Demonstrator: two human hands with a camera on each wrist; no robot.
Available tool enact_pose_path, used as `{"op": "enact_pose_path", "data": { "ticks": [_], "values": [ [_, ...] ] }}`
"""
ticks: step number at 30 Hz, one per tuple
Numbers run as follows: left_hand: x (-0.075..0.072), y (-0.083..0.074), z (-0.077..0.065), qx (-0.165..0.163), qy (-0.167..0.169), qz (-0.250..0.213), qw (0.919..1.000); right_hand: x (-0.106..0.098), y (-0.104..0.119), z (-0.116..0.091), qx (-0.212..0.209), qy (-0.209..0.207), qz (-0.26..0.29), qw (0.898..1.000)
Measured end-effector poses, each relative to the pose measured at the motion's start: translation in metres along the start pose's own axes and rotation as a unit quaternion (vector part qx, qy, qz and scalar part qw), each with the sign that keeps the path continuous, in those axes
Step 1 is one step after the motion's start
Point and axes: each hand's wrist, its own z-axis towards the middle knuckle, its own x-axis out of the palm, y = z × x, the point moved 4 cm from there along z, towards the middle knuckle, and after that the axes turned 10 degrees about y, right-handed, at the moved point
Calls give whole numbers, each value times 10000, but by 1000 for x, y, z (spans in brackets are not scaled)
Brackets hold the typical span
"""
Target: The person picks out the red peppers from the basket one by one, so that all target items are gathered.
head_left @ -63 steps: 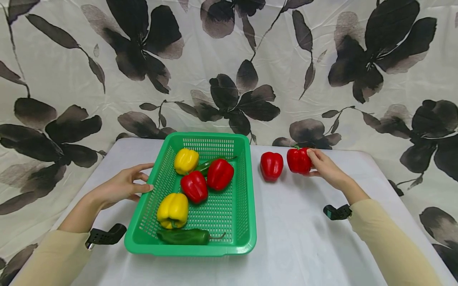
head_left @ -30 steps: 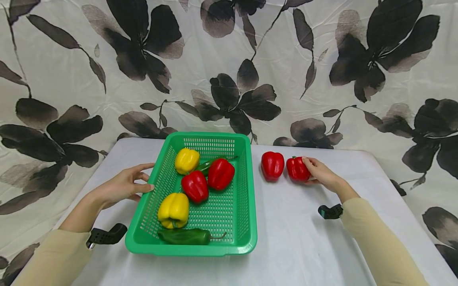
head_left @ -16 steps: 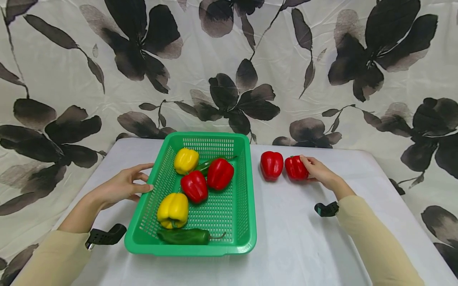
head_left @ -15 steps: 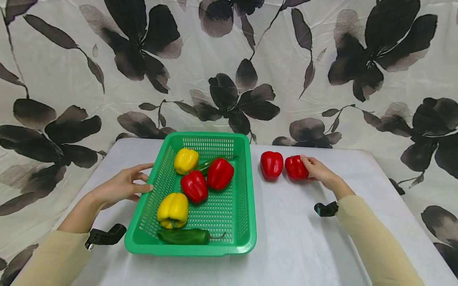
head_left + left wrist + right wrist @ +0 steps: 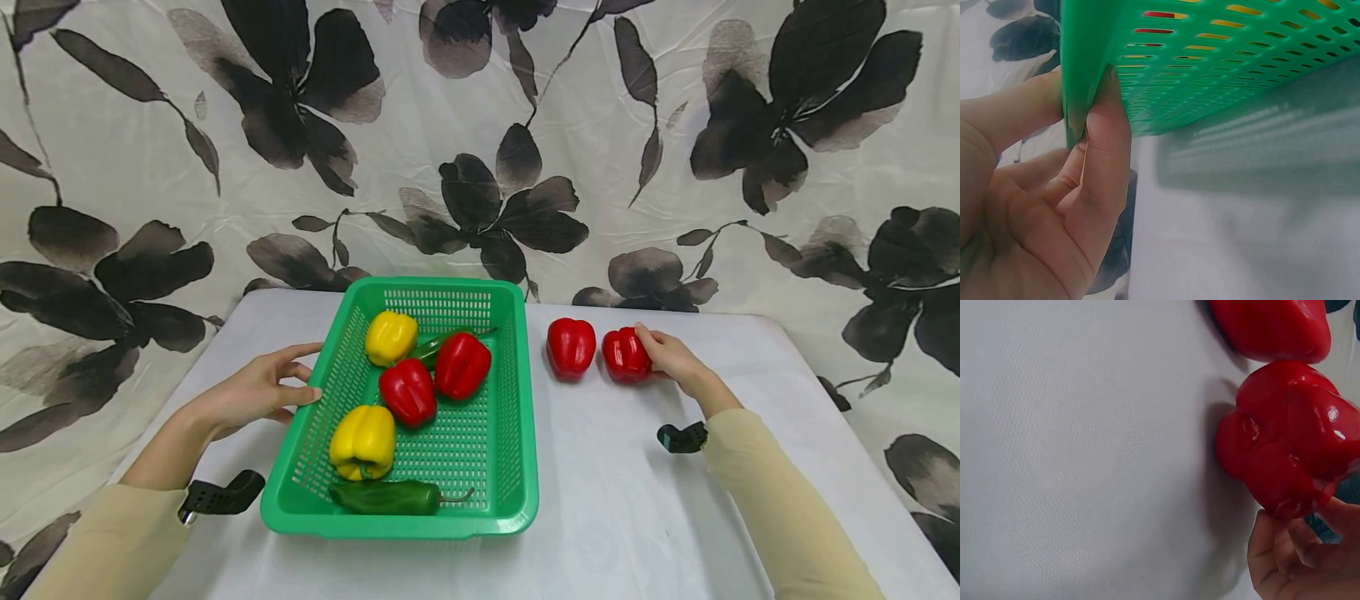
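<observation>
My left hand [image 5: 258,387] grips the left rim of a green plastic basket [image 5: 528,467]; the left wrist view shows the rim pinched between thumb and fingers [image 5: 1107,144]. Right of the basket, two red bell peppers lie side by side on the white cloth. My right hand [image 5: 675,362] holds the right-hand red bell pepper [image 5: 625,356] by its right side. In the right wrist view, that pepper's lobed end [image 5: 1291,437] faces the camera, with fingertips at its lower edge. The other red bell pepper [image 5: 571,348] lies close beside it, untouched by either hand.
Inside the basket are two yellow bell peppers, one at the back [image 5: 391,338] and one nearer [image 5: 362,442], two red bell peppers [image 5: 462,367], and two long green peppers [image 5: 386,497]. A floral cloth [image 5: 480,125] hangs behind the table.
My right hand has lowered its red bell pepper onto the cloth beside the other one. Since then the pepper has turned a little, and its stem no longer shows. My left hand has stayed put.
</observation>
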Motion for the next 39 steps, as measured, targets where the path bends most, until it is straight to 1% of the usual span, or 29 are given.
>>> {"op": "enact_pose_path", "data": {
  "ticks": [7, 12, 18, 21, 24, 28, 32, 39],
  "values": [
    [0, 1, 1, 34, 17, -5, 10000, -4, 1, -3, -270, -355, -26, 9990],
    [0, 1, 0, 24, 26, -40, 10000, -8, -3, -5, -340, -387, 210, 9985],
    [0, 0, 1, 41, 37, -47, 10000, -12, -10, -5, -315, -463, 255, 9981],
    [0, 1, 1, 50, 45, -46, 10000, -12, -12, -5, -310, -439, 401, 9977],
    [0, 1, 1, 55, 50, -54, 10000, -11, -13, -6, -401, -391, 543, 9970],
    [0, 0, 1, 64, 43, -55, 10000, -9, -13, -4, -556, -406, 602, 9958],
    [0, 0, 1, 63, 51, -61, 9999, -8, -14, 0, -529, -497, 626, 9954],
    [1, -1, 0, 76, 52, -65, 9999, -4, -13, 2, -388, -502, 679, 9957]
  ]
}}
